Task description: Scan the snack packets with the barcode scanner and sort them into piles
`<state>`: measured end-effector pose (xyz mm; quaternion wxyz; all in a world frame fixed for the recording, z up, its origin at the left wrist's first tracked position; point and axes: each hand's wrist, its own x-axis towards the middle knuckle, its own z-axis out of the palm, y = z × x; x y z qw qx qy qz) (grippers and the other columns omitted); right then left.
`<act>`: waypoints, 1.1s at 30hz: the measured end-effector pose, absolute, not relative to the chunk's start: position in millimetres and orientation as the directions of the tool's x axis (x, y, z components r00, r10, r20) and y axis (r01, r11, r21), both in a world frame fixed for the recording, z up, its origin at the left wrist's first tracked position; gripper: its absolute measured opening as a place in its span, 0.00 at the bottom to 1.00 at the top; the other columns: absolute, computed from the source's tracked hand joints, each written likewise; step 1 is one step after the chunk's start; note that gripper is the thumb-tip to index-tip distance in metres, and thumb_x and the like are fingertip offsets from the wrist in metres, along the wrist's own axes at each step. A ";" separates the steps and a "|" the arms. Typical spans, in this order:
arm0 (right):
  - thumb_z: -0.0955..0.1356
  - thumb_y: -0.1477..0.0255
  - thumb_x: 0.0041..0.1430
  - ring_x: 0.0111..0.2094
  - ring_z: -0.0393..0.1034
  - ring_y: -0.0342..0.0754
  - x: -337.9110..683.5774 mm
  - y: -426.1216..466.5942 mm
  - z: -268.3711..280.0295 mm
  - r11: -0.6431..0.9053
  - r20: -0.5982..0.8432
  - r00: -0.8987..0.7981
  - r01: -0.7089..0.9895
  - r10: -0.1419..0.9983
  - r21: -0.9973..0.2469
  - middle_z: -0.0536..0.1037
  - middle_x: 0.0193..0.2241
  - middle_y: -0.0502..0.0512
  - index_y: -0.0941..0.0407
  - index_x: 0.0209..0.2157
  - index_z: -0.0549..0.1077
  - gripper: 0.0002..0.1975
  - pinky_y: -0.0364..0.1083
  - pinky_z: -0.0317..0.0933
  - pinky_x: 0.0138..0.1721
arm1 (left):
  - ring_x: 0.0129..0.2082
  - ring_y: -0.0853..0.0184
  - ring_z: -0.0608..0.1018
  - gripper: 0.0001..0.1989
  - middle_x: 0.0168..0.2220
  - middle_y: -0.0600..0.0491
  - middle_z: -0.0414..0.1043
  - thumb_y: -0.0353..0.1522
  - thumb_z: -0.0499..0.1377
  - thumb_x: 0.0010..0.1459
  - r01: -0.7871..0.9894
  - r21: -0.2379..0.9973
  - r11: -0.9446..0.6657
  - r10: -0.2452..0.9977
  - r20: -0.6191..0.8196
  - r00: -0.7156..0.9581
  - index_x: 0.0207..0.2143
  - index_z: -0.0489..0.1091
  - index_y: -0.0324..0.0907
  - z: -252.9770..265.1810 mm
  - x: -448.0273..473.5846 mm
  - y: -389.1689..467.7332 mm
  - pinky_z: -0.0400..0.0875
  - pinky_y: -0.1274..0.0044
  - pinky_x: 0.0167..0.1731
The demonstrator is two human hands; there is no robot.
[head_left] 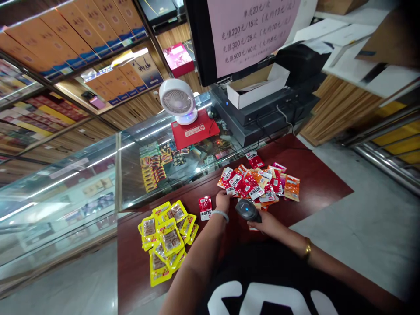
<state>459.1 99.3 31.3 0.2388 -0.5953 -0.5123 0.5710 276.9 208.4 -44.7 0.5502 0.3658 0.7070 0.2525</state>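
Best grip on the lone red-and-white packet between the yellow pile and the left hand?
Probably pinch the right edge of the red-and-white packet, coming from above and the right: it looks thin and lies flat, the yellow packets sit close on its left, and the left hand is on its right.

- Piled packets [250, 183], just beyond the left fingers [227, 195]: red and white, mixed with orange and magenta.
- Lone packet [205, 208], just left of the left fingers: red above, white below, with dark lettering.
- Flat packets [170, 238], farther left of the left fingers: bright yellow borders around brown contents.
- Scanner [246, 210], in the right fingers [258, 225]: black and grey, with a blue light.
- Bracelet [221, 213], behind the left fingers: pale grey.
- Bangle [307, 248], behind the right fingers: gold.
- Table [323, 183], beneath the fingers: dark reddish brown.
- Shirt [262, 262], behind the fingers: black with white shapes.
- Mat [197, 139], well beyond the left fingers: red with a pale label.
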 end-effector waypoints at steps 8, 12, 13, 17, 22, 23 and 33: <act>0.73 0.62 0.50 0.49 0.74 0.62 447.1 109.5 37.7 -0.282 -0.366 -0.216 0.337 0.905 -0.898 0.81 0.47 0.61 0.56 0.48 0.76 0.23 0.60 0.64 0.53 | 0.27 0.70 0.75 0.12 0.27 0.52 0.76 0.36 0.67 0.47 0.176 0.803 0.569 0.821 -0.568 -0.061 0.31 0.72 0.39 -41.3 214.9 146.8 0.69 0.78 0.32; 0.72 0.60 0.50 0.47 0.75 0.62 433.0 120.8 38.8 -0.229 -0.338 -0.281 0.357 0.898 -0.905 0.82 0.45 0.61 0.56 0.46 0.76 0.23 0.58 0.66 0.51 | 0.25 0.70 0.73 0.14 0.25 0.54 0.74 0.38 0.67 0.45 0.171 0.804 0.569 0.820 -0.572 -0.039 0.31 0.72 0.39 -45.4 198.7 112.7 0.67 0.78 0.30; 0.72 0.59 0.51 0.47 0.75 0.62 429.1 122.9 39.8 -0.228 -0.341 -0.297 0.356 0.892 -0.906 0.82 0.44 0.60 0.56 0.46 0.77 0.22 0.58 0.66 0.50 | 0.24 0.71 0.73 0.14 0.25 0.54 0.74 0.39 0.67 0.45 0.167 0.806 0.568 0.821 -0.570 -0.041 0.32 0.72 0.39 -45.7 197.1 107.2 0.67 0.78 0.30; 0.72 0.60 0.52 0.44 0.76 0.62 416.9 125.4 46.0 -0.222 -0.351 -0.340 0.364 0.872 -0.905 0.83 0.41 0.60 0.56 0.44 0.77 0.20 0.58 0.68 0.47 | 0.28 0.69 0.75 0.14 0.27 0.53 0.74 0.39 0.66 0.47 0.180 0.815 0.550 0.834 -0.545 -0.080 0.32 0.71 0.39 -38.8 190.6 95.9 0.68 0.78 0.33; 0.73 0.61 0.51 0.46 0.76 0.63 417.3 119.1 47.0 -0.208 -0.347 -0.326 0.393 0.879 -0.896 0.82 0.44 0.63 0.57 0.46 0.77 0.22 0.58 0.67 0.48 | 0.46 0.59 0.76 0.18 0.44 0.45 0.75 0.35 0.62 0.52 0.491 0.685 0.539 0.842 -0.411 -0.350 0.46 0.68 0.40 -7.2 176.8 92.0 0.68 0.70 0.47; 0.73 0.61 0.50 0.47 0.75 0.64 419.4 117.5 45.6 -0.211 -0.346 -0.311 0.396 0.885 -0.894 0.81 0.45 0.63 0.57 0.47 0.76 0.24 0.59 0.66 0.49 | 0.52 0.57 0.72 0.22 0.50 0.43 0.72 0.34 0.63 0.52 0.600 0.622 0.503 0.863 -0.319 -0.393 0.50 0.66 0.41 -0.8 176.2 92.9 0.65 0.67 0.51; 0.73 0.62 0.50 0.47 0.75 0.63 453.2 100.3 26.5 -0.340 -0.396 -0.125 0.324 0.910 -0.883 0.81 0.45 0.63 0.58 0.47 0.76 0.24 0.59 0.66 0.51 | 0.35 0.65 0.78 0.13 0.36 0.46 0.78 0.38 0.60 0.57 0.310 0.802 0.511 0.843 -0.538 0.002 0.40 0.73 0.38 -30.3 270.3 185.5 0.71 0.74 0.39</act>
